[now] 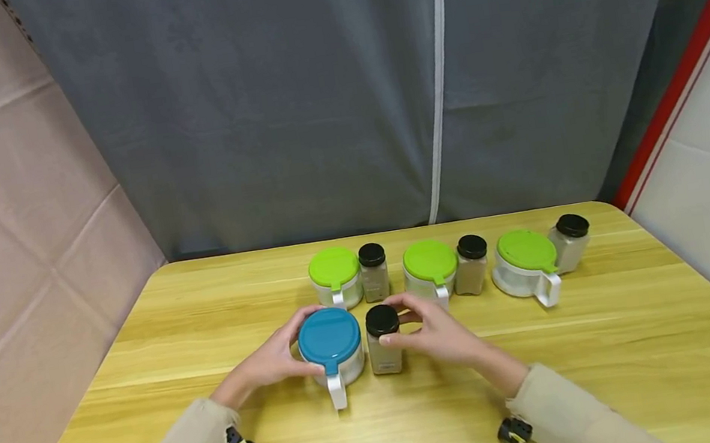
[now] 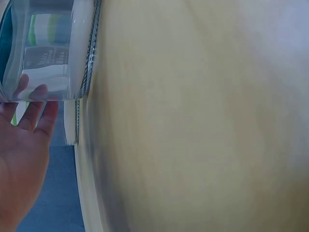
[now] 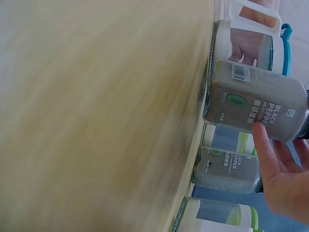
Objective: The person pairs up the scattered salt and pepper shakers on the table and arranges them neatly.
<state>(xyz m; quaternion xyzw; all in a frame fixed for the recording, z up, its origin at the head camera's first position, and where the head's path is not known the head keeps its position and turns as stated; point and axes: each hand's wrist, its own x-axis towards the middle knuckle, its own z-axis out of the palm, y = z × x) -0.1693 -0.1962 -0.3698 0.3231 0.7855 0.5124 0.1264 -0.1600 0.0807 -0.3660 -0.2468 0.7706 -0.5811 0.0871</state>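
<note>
My left hand grips a clear seasoning jar with a blue lid and a white handle turned toward me. The thumb is at its near side and the fingers reach round the far side. Through the glass of the jar, fingertips show in the left wrist view. Just right of it stands a black-capped pepper bottle, upright and labelled black pepper. My right hand holds this bottle between thumb and fingers from the right. In the right wrist view, a fingertip lies on the label of the pepper bottle.
Behind my hands is a row of green-lidded jars, each paired with a black-capped bottle. The wooden table ends at a grey curtain.
</note>
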